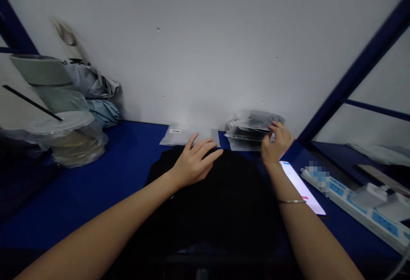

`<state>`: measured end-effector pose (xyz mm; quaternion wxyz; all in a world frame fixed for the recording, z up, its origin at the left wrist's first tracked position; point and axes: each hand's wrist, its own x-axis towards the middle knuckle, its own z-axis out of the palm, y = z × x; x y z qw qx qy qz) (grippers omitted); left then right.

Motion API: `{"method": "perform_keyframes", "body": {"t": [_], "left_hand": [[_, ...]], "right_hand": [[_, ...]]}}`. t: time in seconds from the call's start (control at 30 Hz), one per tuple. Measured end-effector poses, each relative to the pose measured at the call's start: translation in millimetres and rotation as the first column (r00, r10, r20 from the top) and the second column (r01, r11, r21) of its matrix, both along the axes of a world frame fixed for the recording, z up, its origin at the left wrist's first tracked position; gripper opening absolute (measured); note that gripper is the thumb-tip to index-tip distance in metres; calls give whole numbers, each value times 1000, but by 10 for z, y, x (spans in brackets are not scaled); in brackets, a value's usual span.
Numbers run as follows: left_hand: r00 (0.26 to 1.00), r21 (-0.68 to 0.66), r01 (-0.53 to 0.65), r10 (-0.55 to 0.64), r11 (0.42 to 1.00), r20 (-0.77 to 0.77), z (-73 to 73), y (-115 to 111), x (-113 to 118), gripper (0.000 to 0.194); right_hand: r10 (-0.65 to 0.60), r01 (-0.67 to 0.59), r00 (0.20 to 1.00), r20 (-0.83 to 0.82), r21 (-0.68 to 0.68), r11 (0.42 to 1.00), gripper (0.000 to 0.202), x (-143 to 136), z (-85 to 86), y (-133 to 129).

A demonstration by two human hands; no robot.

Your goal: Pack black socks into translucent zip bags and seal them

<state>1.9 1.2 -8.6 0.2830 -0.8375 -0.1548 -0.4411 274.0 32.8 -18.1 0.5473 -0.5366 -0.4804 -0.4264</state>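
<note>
My left hand (197, 159), its fingers apart, is over the far part of a black cloth-like item (221, 211) on the blue table and holds nothing. At the right, my right hand (277, 141) has its fingers bent at the right edge of the top packet in a stack of clear plastic packets (253, 122); thumb and fingertips close on that edge. Behind my left hand, a flat clear packet (176, 135) with a small white label lies against the wall.
On the blue table (128, 156), a bagged cup (77, 139) with a black straw, a pale green cylinder (48, 75) and folded umbrellas (102, 100) stand left. A lit phone (303, 188) and a power strip (352, 203) with plugs lie right. A white wall (208, 49) rises behind.
</note>
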Motion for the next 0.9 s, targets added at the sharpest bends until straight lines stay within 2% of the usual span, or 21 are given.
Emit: {"method": "perform_keyframes", "body": {"t": [0.13, 0.23, 0.37, 0.47, 0.63, 0.7, 0.77, 0.9], "left_hand": [[999, -62, -1, -2, 998, -49, -24, 16, 10, 28], [998, -99, -9, 3, 995, -62, -30, 28, 13, 28], [995, -146, -17, 3, 989, -96, -30, 27, 13, 27], [993, -180, -19, -3, 983, -119, -33, 24, 9, 27], [993, -229, -31, 4, 973, -120, -52, 50, -1, 26], [992, -252, -42, 11, 967, -125, -62, 63, -4, 26], [991, -269, -52, 16, 962, -135, -70, 69, -4, 26], [988, -300, -55, 8, 952, -157, -56, 55, 1, 26]], "right_hand": [[17, -23, 999, -39, -153, 988, 25, 2, -154, 110], [-28, 11, 998, -53, -289, 957, 30, -40, -177, 119], [-157, 98, 985, -71, -520, 848, 46, -117, -114, 52], [-233, 136, 970, -75, -627, 767, 51, -174, -52, -5], [-281, 117, 951, -128, -693, 711, 55, -169, -39, -11], [-273, 92, 950, -152, -698, 710, 58, -148, -64, 6], [-243, 79, 958, -153, -675, 734, 60, -140, -86, 16], [-185, 85, 972, -146, -514, 854, 52, -173, -85, -1]]}}
